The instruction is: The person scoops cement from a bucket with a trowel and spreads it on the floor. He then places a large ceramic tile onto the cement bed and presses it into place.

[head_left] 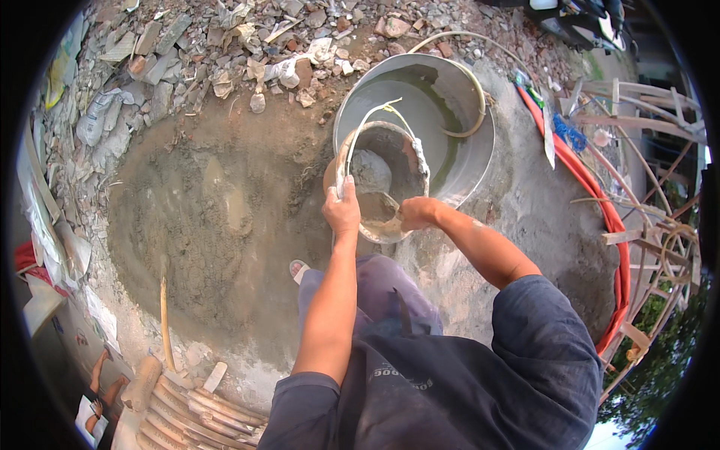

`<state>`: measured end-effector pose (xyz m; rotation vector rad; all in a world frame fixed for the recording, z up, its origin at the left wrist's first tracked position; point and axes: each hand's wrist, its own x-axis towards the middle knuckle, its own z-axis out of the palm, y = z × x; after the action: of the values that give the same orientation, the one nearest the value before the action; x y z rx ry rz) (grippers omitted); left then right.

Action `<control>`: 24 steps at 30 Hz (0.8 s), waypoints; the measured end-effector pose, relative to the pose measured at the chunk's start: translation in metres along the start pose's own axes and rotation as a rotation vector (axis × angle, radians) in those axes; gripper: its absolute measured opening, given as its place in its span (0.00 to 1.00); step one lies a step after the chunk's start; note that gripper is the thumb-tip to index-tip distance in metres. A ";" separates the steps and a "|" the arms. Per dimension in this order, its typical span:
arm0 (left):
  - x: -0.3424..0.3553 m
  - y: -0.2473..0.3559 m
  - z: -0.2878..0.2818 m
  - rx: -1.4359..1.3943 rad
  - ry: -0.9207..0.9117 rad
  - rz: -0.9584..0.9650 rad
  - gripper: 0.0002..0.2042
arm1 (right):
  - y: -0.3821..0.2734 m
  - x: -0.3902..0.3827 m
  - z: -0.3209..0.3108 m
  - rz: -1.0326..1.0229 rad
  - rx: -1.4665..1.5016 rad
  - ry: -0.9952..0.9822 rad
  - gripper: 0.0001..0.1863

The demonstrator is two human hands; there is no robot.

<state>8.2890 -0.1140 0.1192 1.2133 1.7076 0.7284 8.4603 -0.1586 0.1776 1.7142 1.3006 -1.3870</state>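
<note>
My left hand (343, 208) is closed on the left side of a mortar-crusted bucket (417, 175), where its white cord handle (364, 124) comes down. My right hand (418, 214) is closed at the bucket's lower right, gripping what looks like the rim of a small crusted container (379, 208) within the bucket's outline; I cannot make out exactly how the two relate. Grey material lies inside the bucket. The bucket sits at the front left of a large metal tub (469, 169) of murky water, overlapping it in view. A pale hose curves over the tub's right side.
Wet mortar (195, 225) spreads left, with a wooden handle (165, 315) upright in view. Rubble (165, 45) lies beyond. A red hose (607, 240) and stacked timber (637, 236) line the right. Stacked curved pieces (195, 412) are lower left, near another person (96, 409).
</note>
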 end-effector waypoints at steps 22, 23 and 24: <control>0.006 -0.013 -0.017 0.084 0.020 0.052 0.23 | 0.005 0.007 -0.002 0.192 0.064 0.221 0.16; 0.007 -0.014 -0.017 0.058 -0.003 0.006 0.23 | 0.005 0.011 -0.002 0.140 0.148 0.278 0.16; 0.007 -0.015 -0.017 0.058 -0.012 0.024 0.23 | -0.001 0.020 0.001 0.165 0.204 0.306 0.16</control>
<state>8.2663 -0.1122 0.1119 1.2769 1.7177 0.6888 8.4589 -0.1525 0.1590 2.1890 1.1702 -1.2313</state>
